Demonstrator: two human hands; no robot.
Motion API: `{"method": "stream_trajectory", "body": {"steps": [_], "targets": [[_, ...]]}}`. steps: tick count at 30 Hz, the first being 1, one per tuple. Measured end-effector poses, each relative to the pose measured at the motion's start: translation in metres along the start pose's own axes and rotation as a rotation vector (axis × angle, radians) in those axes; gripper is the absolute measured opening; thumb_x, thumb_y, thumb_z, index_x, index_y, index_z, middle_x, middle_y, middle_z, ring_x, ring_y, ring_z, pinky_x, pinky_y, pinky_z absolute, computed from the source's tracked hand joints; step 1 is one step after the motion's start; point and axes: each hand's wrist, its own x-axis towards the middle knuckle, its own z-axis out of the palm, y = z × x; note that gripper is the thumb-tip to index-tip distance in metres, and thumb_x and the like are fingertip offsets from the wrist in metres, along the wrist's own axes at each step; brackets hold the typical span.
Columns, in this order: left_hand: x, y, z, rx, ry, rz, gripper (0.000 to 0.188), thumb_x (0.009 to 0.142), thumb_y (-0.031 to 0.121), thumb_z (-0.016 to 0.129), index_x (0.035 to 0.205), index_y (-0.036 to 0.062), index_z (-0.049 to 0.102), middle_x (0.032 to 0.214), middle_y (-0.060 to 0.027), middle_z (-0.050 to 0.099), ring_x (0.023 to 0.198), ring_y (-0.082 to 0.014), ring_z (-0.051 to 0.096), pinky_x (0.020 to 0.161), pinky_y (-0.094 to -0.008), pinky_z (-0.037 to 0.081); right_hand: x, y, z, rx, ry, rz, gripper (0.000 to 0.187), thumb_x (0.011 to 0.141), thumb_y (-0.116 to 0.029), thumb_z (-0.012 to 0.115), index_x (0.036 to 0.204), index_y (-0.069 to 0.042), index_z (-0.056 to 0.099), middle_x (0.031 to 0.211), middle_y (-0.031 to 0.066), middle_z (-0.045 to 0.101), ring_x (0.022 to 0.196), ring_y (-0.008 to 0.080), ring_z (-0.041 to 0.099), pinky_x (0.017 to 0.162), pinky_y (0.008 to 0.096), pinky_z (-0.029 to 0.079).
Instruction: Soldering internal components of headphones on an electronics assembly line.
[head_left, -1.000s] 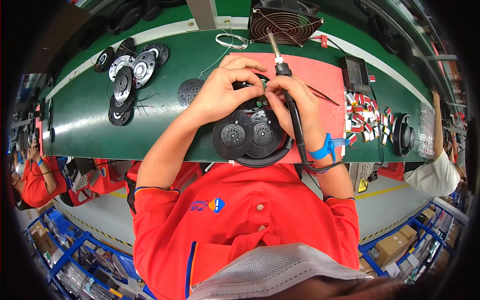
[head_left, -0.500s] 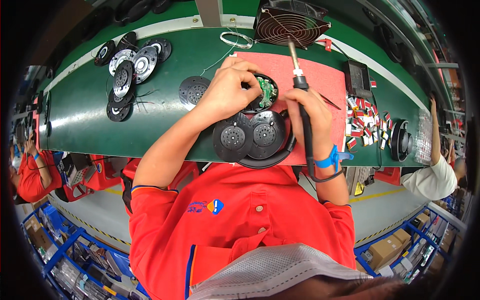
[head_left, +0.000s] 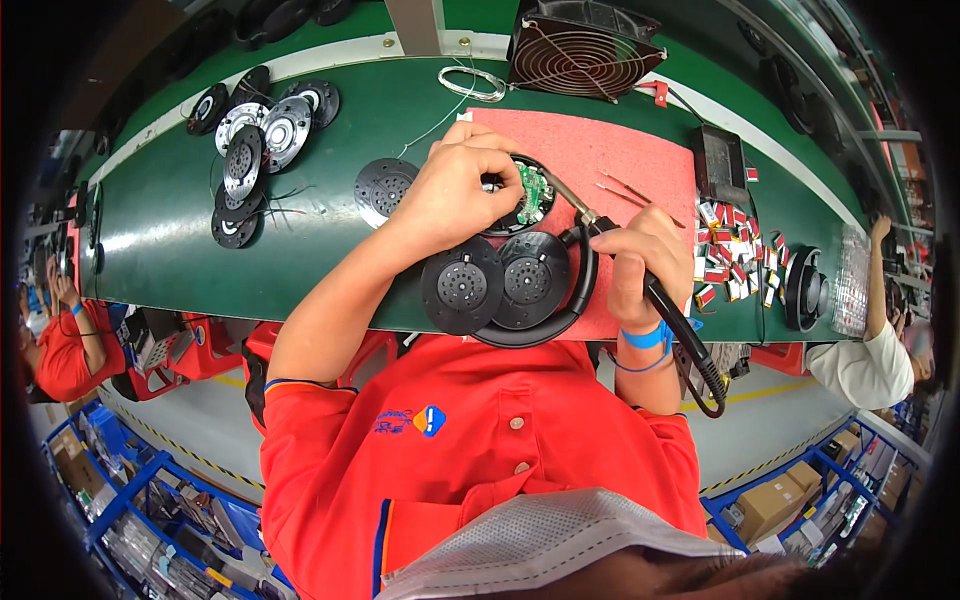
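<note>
My right hand (head_left: 648, 262) is closed round the black handle of a soldering iron (head_left: 566, 196). Its metal barrel slants up and left across the rim of a round black headphone ear cup (head_left: 545, 212), with the tip over the cup's far side. A green circuit board (head_left: 534, 190) lies inside the cup. Over the cup's left part, my left hand (head_left: 462, 185) has thumb and fingers pinched together; what they grip is hidden. Two black speaker discs (head_left: 462, 284) and a curved black headband (head_left: 540, 335) lie just nearer to me.
A pink mat (head_left: 590, 150) covers part of the green table (head_left: 310, 230). Several speaker discs (head_left: 245, 160) lie at left. A wire coil (head_left: 480, 85) and a fan (head_left: 585, 60) stand at the back. Tweezers (head_left: 640, 190), small battery cells (head_left: 735, 250) and a black bin (head_left: 718, 165) are at right.
My right hand has tilted the soldering iron from pointing up and away to slanting down across the ear cup. My left hand has stayed at the cup, almost unmoved.
</note>
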Motion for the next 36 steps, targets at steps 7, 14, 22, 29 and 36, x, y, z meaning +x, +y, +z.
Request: {"method": "stream_trajectory", "body": {"steps": [7, 14, 22, 29, 36], "targets": [[0.0, 0.004, -0.002, 0.014, -0.014, 0.021, 0.006, 0.07, 0.006, 0.066, 0.071, 0.0015, 0.063, 0.098, -0.0073, 0.068, 0.099, -0.0264, 0.055, 0.088, -0.0364, 0.044, 0.001, 0.005, 0.002, 0.018, -0.003, -0.016, 0.004, 0.074, -0.004, 0.063, 0.071, -0.005, 0.065, 0.052, 0.0035, 0.05, 0.044, 0.0176, 0.042, 0.044, 0.03, 0.033], [0.0, 0.001, 0.0, 0.076, 0.001, 0.037, 0.006, 0.072, 0.005, 0.066, 0.073, 0.0009, 0.062, 0.098, -0.008, 0.067, 0.099, -0.0257, 0.056, 0.089, -0.0352, 0.044, 0.002, 0.005, 0.004, 0.001, -0.014, 0.0, 0.006, 0.074, -0.003, 0.063, 0.069, -0.005, 0.064, 0.052, 0.0042, 0.052, 0.044, 0.0176, 0.044, 0.044, 0.0298, 0.034], [-0.001, 0.013, -0.006, 0.038, 0.05, 0.092, 0.007, 0.073, 0.009, 0.067, 0.075, 0.0031, 0.062, 0.11, -0.009, 0.063, 0.108, -0.0291, 0.05, 0.094, -0.0387, 0.039, -0.002, 0.009, 0.006, 0.172, 0.002, 0.021, 0.023, 0.088, -0.019, 0.057, 0.089, 0.002, 0.065, 0.057, 0.006, 0.056, 0.048, 0.015, 0.047, 0.047, 0.028, 0.037], [-0.006, 0.025, -0.014, -0.121, -0.015, 0.116, 0.006, 0.077, 0.008, 0.067, 0.079, 0.0036, 0.064, 0.105, -0.0071, 0.064, 0.105, -0.0268, 0.052, 0.092, -0.0361, 0.04, 0.005, 0.002, 0.03, 0.064, -0.058, 0.175, 0.028, 0.073, 0.009, 0.071, 0.097, -0.003, 0.061, 0.083, 0.0065, 0.064, 0.068, 0.0124, 0.059, 0.06, 0.0229, 0.047], [-0.006, 0.026, -0.014, -0.314, -0.06, -0.017, 0.009, 0.078, 0.008, 0.067, 0.084, 0.0012, 0.067, 0.09, -0.0064, 0.067, 0.091, -0.0203, 0.058, 0.086, -0.0327, 0.044, 0.01, -0.005, 0.032, 0.088, -0.009, 0.206, 0.027, 0.076, 0.009, 0.068, 0.099, -0.002, 0.059, 0.083, 0.006, 0.063, 0.07, 0.0108, 0.059, 0.063, 0.0224, 0.046]]}}
